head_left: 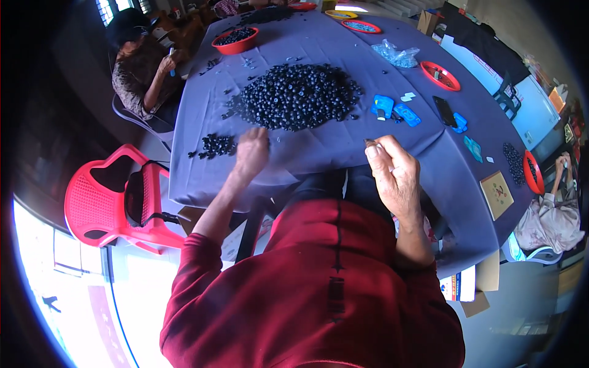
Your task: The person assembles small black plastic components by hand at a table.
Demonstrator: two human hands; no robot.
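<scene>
My left hand [252, 151] rests on the purple tablecloth [319, 147], fingers curled at the near edge of a big heap of small dark round pieces [297, 95]. Whether it holds one I cannot tell. A smaller pile of the same pieces [216, 146] lies just left of it. My right hand [392, 172] is raised above the table's front edge, thumb and fingers pinching a small dark piece [370, 143]. Both sleeves are red.
Red bowls [235, 40] [440, 75] stand around the table, with blue plastic parts [392, 109], a black phone [444, 111] and a clear bag [396, 55]. One person sits at the far left [144, 67], another at the right [552, 214]. A red chair [113, 199] stands left.
</scene>
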